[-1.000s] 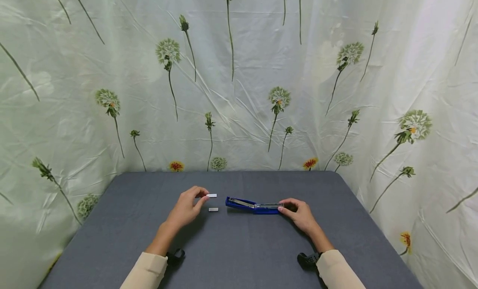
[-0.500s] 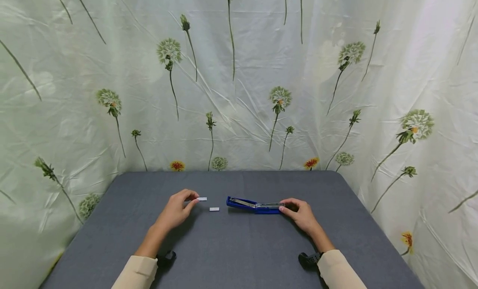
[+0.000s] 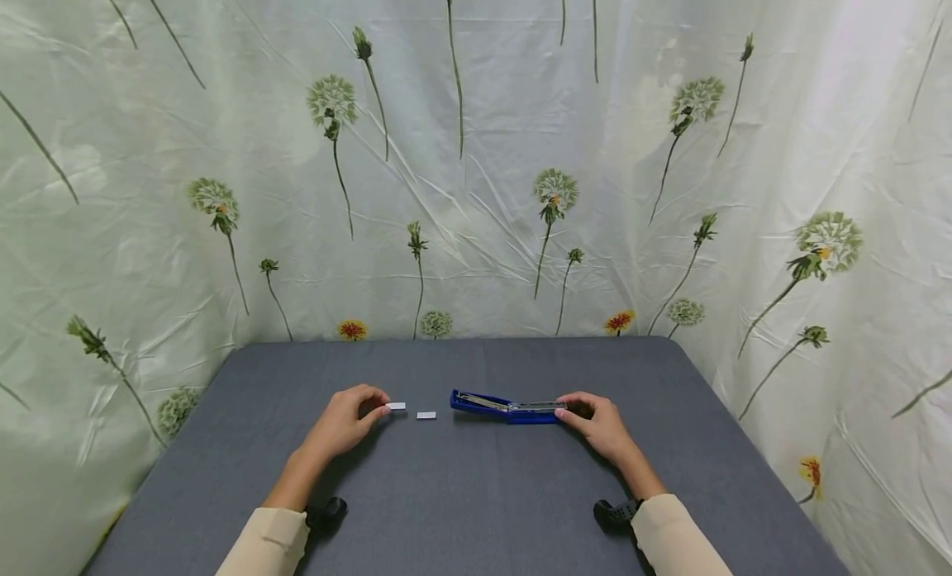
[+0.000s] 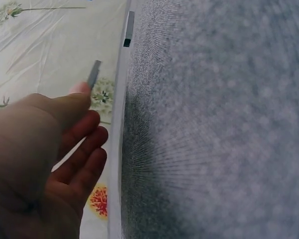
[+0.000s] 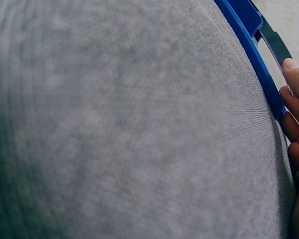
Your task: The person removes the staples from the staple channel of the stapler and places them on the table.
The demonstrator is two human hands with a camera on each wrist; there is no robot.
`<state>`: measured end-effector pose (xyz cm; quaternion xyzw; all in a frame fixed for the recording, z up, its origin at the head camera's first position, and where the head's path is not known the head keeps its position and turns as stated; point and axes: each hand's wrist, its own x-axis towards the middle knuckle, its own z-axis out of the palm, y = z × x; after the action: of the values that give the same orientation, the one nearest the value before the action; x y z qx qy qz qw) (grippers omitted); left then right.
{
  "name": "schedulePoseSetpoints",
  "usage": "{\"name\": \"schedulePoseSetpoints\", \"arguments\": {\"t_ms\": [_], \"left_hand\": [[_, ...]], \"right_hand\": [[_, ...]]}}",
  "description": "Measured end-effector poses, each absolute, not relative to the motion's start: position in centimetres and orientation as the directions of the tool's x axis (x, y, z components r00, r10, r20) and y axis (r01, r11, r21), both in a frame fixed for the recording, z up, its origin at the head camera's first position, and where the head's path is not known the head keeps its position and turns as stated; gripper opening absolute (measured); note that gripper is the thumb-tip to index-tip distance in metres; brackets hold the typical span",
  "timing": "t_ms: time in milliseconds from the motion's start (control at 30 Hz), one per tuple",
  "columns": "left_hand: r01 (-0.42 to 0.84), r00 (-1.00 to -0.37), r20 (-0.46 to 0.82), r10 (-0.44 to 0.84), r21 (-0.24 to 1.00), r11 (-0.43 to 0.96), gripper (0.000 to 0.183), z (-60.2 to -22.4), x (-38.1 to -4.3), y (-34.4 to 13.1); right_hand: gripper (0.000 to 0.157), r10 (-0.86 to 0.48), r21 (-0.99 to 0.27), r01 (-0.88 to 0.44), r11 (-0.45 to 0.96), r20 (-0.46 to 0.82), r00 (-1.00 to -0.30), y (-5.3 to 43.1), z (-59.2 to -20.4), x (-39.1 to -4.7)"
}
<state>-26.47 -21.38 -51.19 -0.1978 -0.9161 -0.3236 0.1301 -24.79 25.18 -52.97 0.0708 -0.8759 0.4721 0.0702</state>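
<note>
Between thumb and fingertips, my left hand [image 3: 346,421] pinches a short strip of staples [image 3: 397,406], which in the left wrist view juts out past the thumb. A second staple strip [image 3: 426,415] lies on the table just right of it. Swung wide apart, a blue stapler [image 3: 531,419] rests on the table, its lid laid out to the left and its metal magazine showing on top. My right hand [image 3: 598,427] grips the stapler's right end, thumb at the magazine's tip and fingers at the blue base in the right wrist view.
A grey cloth covers the table [image 3: 476,493], whose far edge meets a pale curtain [image 3: 476,188] printed with dandelions. Both wrists wear black straps [image 3: 326,514].
My left hand has drawn back leftward and sunk toward the table, carrying its staple strip away from the stapler. The right hand, the stapler and the other strip stay put.
</note>
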Motion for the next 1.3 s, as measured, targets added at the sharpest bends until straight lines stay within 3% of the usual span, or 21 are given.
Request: {"name": "schedulePoseSetpoints", "arguments": {"t_ms": [667, 1000, 1300], "left_hand": [[0.484, -0.873, 0.307, 0.378, 0.465, 0.741, 0.006, -51.7, -27.2, -21.6], [0.551, -0.826, 0.355, 0.438, 0.347, 0.759, 0.005, -51.5, -27.4, -21.1], [0.518, -0.846, 0.339, 0.412, 0.341, 0.784, 0.005, -51.2, -27.0, -20.6]], "right_hand": [[0.025, -0.044, -0.819, -0.178, 0.545, 0.184, -0.982, 24.9, -53.0, -24.7], [0.025, -0.040, -0.821, -0.170, 0.545, 0.177, -0.983, 24.9, -52.9, -24.8], [0.025, -0.037, -0.807, -0.157, 0.569, 0.166, -0.985, 24.9, -52.9, -24.8]]}}
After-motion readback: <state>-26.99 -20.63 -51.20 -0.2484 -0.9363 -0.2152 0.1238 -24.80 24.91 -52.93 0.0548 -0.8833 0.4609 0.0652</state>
